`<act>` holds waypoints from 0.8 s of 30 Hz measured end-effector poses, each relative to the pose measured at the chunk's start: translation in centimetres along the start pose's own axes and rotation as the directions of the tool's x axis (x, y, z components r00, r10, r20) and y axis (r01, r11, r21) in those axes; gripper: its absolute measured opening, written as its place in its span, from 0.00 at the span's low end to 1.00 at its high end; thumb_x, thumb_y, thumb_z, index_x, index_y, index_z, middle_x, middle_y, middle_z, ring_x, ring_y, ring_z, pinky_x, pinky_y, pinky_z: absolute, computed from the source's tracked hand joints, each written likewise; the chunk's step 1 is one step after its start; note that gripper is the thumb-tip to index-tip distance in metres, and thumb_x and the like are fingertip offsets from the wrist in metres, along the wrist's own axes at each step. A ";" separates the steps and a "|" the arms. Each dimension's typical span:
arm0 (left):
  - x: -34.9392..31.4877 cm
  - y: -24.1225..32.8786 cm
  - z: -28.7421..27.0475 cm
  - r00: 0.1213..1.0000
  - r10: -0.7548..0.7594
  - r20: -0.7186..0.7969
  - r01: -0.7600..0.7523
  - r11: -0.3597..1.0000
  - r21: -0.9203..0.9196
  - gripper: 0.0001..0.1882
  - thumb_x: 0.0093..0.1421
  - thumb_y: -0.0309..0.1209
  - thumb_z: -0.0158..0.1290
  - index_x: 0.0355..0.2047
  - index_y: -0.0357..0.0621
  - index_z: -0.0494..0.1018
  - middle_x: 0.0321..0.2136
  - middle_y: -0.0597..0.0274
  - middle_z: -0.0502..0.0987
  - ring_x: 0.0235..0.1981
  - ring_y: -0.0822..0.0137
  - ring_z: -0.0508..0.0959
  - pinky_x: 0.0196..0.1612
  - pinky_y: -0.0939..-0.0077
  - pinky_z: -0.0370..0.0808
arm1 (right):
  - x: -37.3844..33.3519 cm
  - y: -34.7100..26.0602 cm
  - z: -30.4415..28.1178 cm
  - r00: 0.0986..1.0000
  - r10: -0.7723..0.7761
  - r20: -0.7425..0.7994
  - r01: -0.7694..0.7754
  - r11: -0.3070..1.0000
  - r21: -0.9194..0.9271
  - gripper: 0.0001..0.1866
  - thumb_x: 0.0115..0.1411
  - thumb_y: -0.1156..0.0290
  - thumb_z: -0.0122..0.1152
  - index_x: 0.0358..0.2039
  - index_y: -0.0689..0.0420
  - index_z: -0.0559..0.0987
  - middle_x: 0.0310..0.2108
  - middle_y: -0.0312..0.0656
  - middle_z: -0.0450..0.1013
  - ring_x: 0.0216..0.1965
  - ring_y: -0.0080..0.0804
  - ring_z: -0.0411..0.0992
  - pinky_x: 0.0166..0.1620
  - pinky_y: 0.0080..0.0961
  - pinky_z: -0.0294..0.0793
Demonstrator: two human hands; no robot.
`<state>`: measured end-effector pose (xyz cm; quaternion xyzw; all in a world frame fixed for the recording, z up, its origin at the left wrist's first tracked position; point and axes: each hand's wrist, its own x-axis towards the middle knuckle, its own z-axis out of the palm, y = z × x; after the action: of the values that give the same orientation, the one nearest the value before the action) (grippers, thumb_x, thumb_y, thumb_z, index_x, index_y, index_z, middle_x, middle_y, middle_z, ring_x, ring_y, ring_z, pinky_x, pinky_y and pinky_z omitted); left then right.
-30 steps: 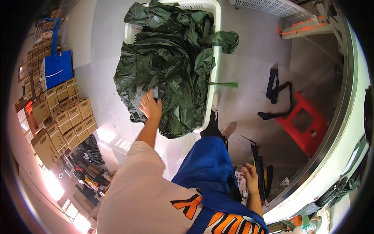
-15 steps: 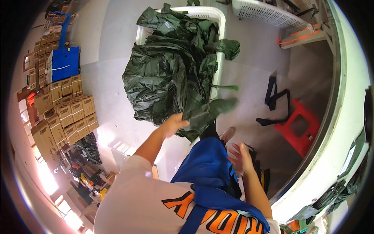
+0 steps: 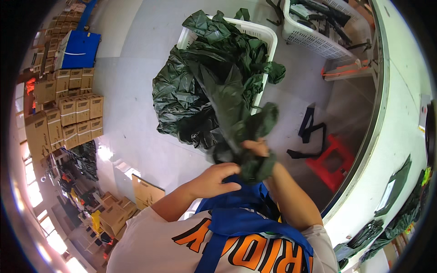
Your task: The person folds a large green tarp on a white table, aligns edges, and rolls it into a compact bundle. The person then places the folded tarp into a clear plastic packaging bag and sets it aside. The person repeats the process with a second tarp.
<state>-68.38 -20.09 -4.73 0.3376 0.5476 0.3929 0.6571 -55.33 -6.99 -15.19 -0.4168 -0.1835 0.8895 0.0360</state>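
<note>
A heap of glossy dark green fabric (image 3: 182, 95) spills over the near and left sides of a white plastic basket (image 3: 271, 41). My right hand (image 3: 257, 147) is closed around a bunched dark green fabric piece (image 3: 227, 102), which stretches from the heap toward my body. Loose folds of it hang around the right fingers, blurred by motion. Just left of the bunch is my left hand (image 3: 214, 179), its thumb and fingers apart and the fingertips close against the fabric. A blue apron (image 3: 232, 193) lies behind both hands.
At the upper right a second white basket (image 3: 314, 38) holds dark parts. A red stool (image 3: 334, 161) and a black strap (image 3: 309, 132) are on the floor, beside the white table (image 3: 387, 136). Stacked cardboard boxes (image 3: 75, 111) stand at left.
My right hand has come up from beside my body and taken hold of the fabric piece. The left hand has let go and drawn nearer my body. The view has shifted slightly.
</note>
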 end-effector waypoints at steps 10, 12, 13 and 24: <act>11.9 -12.3 -6.0 0.879 -0.373 -0.296 -0.112 0.443 -0.890 0.50 0.51 0.69 0.40 0.62 0.41 0.55 0.59 0.52 0.63 0.59 0.52 0.63 0.61 0.52 0.59 | -27.3 -16.6 4.8 0.921 0.024 0.389 0.353 0.370 -0.860 0.30 0.49 0.72 0.64 0.54 0.64 0.68 0.54 0.49 0.67 0.55 0.39 0.64 0.59 0.30 0.60; 16.3 -11.9 -3.9 0.822 -0.375 -0.428 -0.177 0.546 -0.819 0.47 0.52 0.64 0.42 0.62 0.41 0.56 0.58 0.52 0.64 0.58 0.53 0.64 0.60 0.54 0.60 | -31.0 -16.6 3.1 0.932 -0.036 0.361 0.353 0.314 -0.881 0.30 0.50 0.71 0.63 0.54 0.65 0.68 0.53 0.49 0.67 0.54 0.40 0.65 0.59 0.31 0.61; 17.8 -10.4 -3.3 0.805 -0.352 -0.477 -0.190 0.608 -0.770 0.45 0.52 0.62 0.43 0.61 0.41 0.57 0.58 0.52 0.64 0.58 0.53 0.64 0.59 0.55 0.61 | -33.3 -16.0 1.8 0.941 -0.105 0.322 0.339 0.314 -0.887 0.29 0.51 0.71 0.62 0.54 0.65 0.68 0.53 0.49 0.67 0.53 0.40 0.66 0.58 0.31 0.62; 11.7 28.8 7.4 0.398 0.681 -0.614 -0.670 0.673 0.313 0.30 0.55 0.38 0.51 0.57 0.40 0.64 0.53 0.52 0.69 0.52 0.57 0.71 0.54 0.64 0.68 | -48.4 3.8 -21.9 0.339 -0.788 -0.513 0.833 0.505 -0.225 0.26 0.57 0.69 0.55 0.54 0.69 0.67 0.51 0.51 0.69 0.49 0.41 0.70 0.54 0.33 0.68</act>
<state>-64.24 3.52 16.45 0.3628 0.5685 0.7149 0.1846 -7.04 -14.56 5.92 -0.5068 -0.3120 0.5953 0.5399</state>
